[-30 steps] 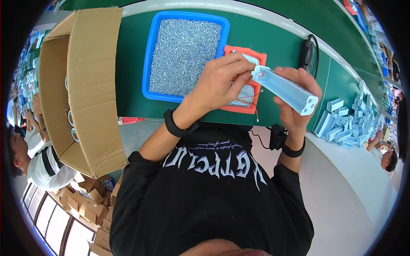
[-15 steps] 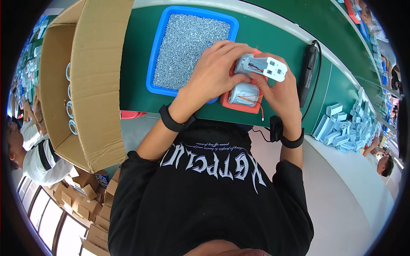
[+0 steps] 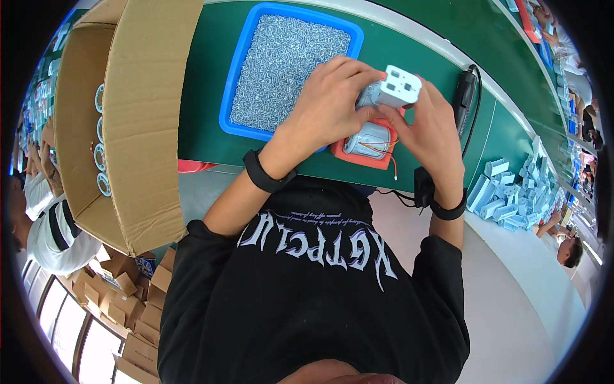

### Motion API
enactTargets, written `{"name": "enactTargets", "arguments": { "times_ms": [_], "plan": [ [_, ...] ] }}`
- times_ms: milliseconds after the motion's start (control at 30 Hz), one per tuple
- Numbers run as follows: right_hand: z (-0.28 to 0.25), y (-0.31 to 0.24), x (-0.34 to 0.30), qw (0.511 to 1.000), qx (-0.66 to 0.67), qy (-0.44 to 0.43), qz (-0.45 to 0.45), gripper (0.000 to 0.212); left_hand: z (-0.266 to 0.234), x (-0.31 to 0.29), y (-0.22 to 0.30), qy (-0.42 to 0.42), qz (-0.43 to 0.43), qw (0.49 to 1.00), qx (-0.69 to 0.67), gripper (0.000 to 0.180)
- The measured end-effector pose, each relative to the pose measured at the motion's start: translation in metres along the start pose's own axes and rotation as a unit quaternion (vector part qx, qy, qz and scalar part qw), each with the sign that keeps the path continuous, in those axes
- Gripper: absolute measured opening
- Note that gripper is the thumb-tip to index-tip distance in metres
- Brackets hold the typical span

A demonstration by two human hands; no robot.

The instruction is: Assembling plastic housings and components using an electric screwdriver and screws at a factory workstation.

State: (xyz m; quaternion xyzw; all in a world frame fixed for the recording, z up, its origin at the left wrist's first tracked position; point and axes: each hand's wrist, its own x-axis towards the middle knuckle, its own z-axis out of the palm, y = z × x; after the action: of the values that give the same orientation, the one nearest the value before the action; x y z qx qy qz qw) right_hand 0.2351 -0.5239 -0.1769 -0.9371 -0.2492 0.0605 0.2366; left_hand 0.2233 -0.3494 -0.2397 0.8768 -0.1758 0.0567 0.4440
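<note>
My left hand and my right hand close together round a pale grey-blue plastic housing. Its squarish end, with several square holes, points up toward me. Fingers and thumbs press it from both sides, and its lower part is hidden between them. Beneath, a red holder block rests on the green table. A rounded grey-blue part sits in that block, with thin coloured wires trailing off its right side to a small white plug.
At left of my hands stands a blue tray full of small metal screws. A cardboard box is farther left. On the right lie a black electric screwdriver with its cord and a heap of grey-blue plastic parts. Other people work at both sides.
The housing has tipped up, so its holed end, which pointed right, now faces upward. Both hands have turned with it and keep their hold.
</note>
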Motion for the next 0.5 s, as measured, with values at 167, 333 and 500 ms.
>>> {"name": "enactTargets", "arguments": {
  "times_ms": [167, 333, 500],
  "plan": [
    [0.002, 0.012, 0.001, 0.999, 0.021, 0.014, -0.038, 0.039, 0.004, -0.002, 0.003, 0.060, 0.005, 0.998, -0.036, 0.042],
    [0.007, 0.008, 0.001, 0.997, -0.041, 0.037, -0.062, 0.040, 0.007, -0.001, -0.003, 0.026, -0.011, 0.996, -0.088, 0.041],
    [0.007, 0.009, 0.002, 0.998, -0.020, 0.028, -0.055, 0.039, 0.010, -0.003, -0.003, 0.024, 0.005, 0.998, -0.052, 0.042]
  ]
}}
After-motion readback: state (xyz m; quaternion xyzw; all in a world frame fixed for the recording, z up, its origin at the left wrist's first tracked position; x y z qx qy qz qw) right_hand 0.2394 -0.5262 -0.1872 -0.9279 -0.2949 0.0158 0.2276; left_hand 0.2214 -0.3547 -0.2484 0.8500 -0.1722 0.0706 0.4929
